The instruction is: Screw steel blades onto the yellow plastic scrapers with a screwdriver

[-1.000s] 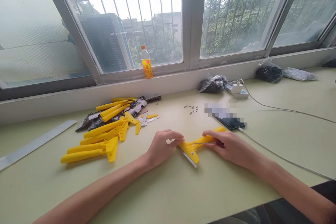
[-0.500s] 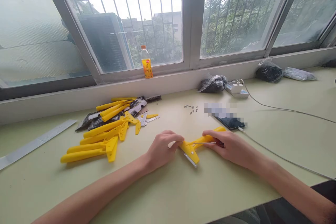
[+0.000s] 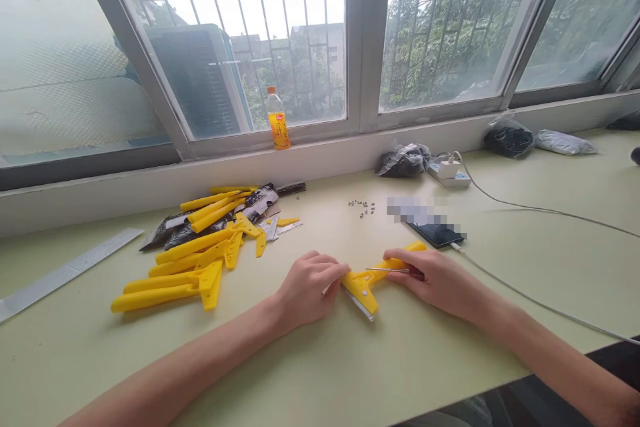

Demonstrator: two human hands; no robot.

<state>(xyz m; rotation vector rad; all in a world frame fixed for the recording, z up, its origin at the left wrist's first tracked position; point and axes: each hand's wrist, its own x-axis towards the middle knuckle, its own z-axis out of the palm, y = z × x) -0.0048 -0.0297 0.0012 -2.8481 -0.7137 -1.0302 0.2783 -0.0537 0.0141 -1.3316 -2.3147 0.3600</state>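
Observation:
A yellow scraper (image 3: 367, 295) with a metal blade (image 3: 361, 308) along its head is held just above the table between my hands. My left hand (image 3: 311, 285) is closed, its thumb and fingers pinching the far-left corner of the scraper's head. Around the handle my right hand (image 3: 443, 275) is closed too, and a thin screwdriver (image 3: 383, 269) is also in its grip, the shaft lying across the handle and pointing left. A screw (image 3: 365, 293) shows in the head. Small loose screws (image 3: 361, 205) lie scattered beyond the scraper.
Several yellow scraper handles (image 3: 173, 283) lie in a pile at left, with loose blades (image 3: 273, 228) and a black bag (image 3: 177, 233). A long metal strip (image 3: 65, 273) rests farther left. A phone (image 3: 436, 233) with a cable, a power strip (image 3: 453, 177) and a drink bottle (image 3: 279, 121) are behind.
Both hands keep their hold on the scraper and screwdriver. My left fingers have shifted slightly at the corner of the head. The view has moved a little.

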